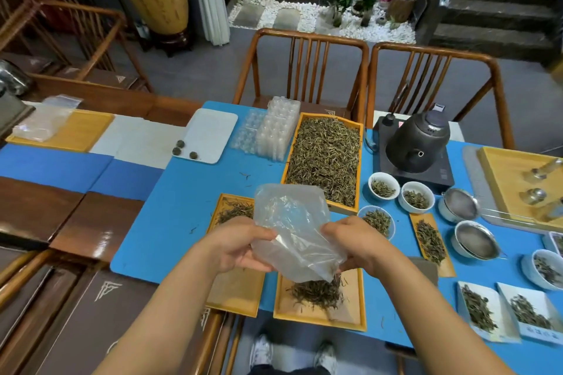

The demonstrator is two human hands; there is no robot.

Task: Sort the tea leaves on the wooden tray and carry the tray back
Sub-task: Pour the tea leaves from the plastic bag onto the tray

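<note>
**Emptying the bag onto the near tray**

The person is standing at the blue table mat [182, 222], tipping a clear plastic bag [292, 228] mouth-down over the near wooden tray [320, 318]. The left hand [240, 248] is pinching the bag's left side, fingers closed on the film; the right hand [356, 245] is gripping its lower right edge the same way. Tea leaves [316, 291] are lying in a small heap on that tray, directly under the bag's mouth.

This looks like the loading step, with sorting proper not yet begun. Next, I judge, the bag needs a shake to clear any last leaves, then setting aside so the fingers are free to spread the heap.

Room is tight. A second small tray [236, 292] is lying just beside the near one on the left, a large tray of leaves [326, 158] is sitting beyond, and a bowl of leaves [377, 221] is close on the right. The near tray's front edge is almost at the table's edge, so lifting it toward the body looks the clearest way out.
</note>
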